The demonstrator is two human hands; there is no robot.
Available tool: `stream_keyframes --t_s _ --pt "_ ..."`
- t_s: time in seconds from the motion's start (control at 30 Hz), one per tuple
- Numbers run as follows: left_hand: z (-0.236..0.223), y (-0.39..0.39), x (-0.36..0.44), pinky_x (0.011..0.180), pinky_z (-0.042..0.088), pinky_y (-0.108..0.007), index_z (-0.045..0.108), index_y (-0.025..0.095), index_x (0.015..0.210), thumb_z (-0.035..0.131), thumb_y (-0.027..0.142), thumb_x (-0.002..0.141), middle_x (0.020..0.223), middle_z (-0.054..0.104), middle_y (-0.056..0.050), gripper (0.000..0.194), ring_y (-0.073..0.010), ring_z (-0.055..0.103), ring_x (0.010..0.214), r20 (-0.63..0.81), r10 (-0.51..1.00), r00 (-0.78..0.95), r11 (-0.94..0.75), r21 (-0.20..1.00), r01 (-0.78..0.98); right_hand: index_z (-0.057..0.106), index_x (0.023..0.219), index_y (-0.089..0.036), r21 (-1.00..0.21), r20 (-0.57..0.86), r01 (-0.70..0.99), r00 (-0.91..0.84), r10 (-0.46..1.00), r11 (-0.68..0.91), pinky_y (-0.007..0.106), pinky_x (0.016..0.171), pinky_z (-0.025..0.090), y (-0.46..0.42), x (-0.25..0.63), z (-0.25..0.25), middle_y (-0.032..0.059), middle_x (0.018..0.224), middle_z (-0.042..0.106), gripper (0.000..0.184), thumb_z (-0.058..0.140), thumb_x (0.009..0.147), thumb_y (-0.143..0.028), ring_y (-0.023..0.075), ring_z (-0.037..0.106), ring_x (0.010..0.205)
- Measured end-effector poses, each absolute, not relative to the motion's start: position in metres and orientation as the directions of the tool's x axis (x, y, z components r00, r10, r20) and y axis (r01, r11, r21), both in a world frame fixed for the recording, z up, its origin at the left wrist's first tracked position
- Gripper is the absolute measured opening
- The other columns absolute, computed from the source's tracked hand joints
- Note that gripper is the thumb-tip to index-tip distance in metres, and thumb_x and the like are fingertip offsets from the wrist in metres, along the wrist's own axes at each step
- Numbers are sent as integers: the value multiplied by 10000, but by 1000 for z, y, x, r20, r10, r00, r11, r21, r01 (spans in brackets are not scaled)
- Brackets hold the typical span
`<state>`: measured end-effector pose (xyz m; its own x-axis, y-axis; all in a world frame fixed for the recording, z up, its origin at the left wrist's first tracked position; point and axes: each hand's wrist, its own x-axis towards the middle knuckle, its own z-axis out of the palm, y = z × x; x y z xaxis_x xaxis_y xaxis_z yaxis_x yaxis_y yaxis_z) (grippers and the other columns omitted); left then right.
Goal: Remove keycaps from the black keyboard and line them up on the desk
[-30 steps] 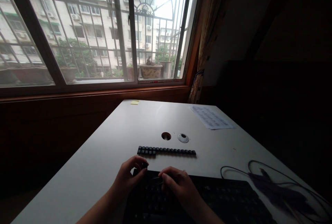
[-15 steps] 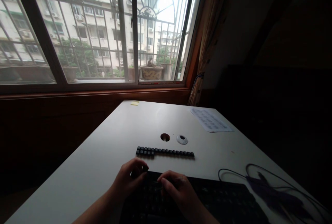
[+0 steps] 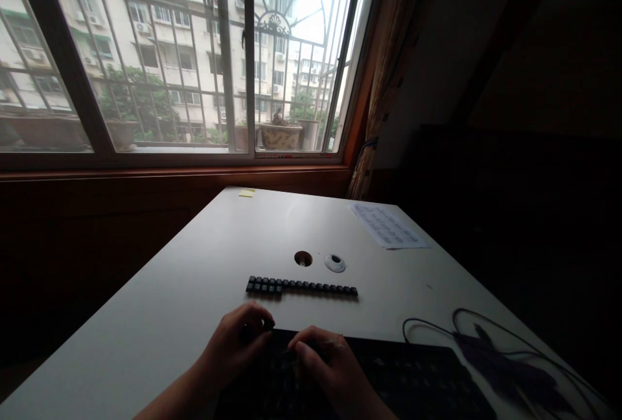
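Note:
A black keyboard (image 3: 408, 368) lies at the desk's near edge, its left part under my hands and in deep shade. My left hand (image 3: 238, 339) is curled at the keyboard's upper left corner, with a small dark keycap (image 3: 268, 325) between the fingers. My right hand (image 3: 325, 355) is closed over the keys, thumb against forefinger, around a thin wire tool (image 3: 335, 343) that looks like a keycap puller; its tips over the keys are hard to make out. Beyond the hands, black keycaps (image 3: 301, 286) stand in one long row and a shorter one in front at the left.
The white desk (image 3: 160, 329) has a round cable hole (image 3: 304, 258) with its grommet cover (image 3: 335, 263) beside it. Printed sheets (image 3: 389, 225) lie at the far right, a yellow sticky note (image 3: 247, 193) at the far left. Cables (image 3: 432, 321) and a dark purple item (image 3: 500, 365) sit at right.
The whole view has shifted slightly, so the desk things appear a little further left. Both hands keep nearly the same pose over the keyboard.

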<state>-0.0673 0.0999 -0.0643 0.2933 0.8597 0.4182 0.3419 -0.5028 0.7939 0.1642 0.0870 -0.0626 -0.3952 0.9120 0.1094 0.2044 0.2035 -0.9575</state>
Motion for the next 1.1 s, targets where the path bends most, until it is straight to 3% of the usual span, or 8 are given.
stream_keyframes --t_s 0.8,1.1 --pt "-76 104 -68 608 443 -239 594 189 970 591 235 858 815 610 -31 122 -145 557 680 372 873 314 -475 793 381 696 889 -154 -958 138 178 -408 902 227 204 549 430 87 160 -61 15 623 631 290 545 914 -400 121 584 564" --pt "-71 101 -67 632 457 -234 607 200 985 589 158 843 886 611 -41 150 -141 571 717 395 868 301 -489 785 381 687 868 -154 -944 146 212 -413 899 251 212 575 444 89 159 -60 17 623 634 294 534 917 -400 134 596 584"
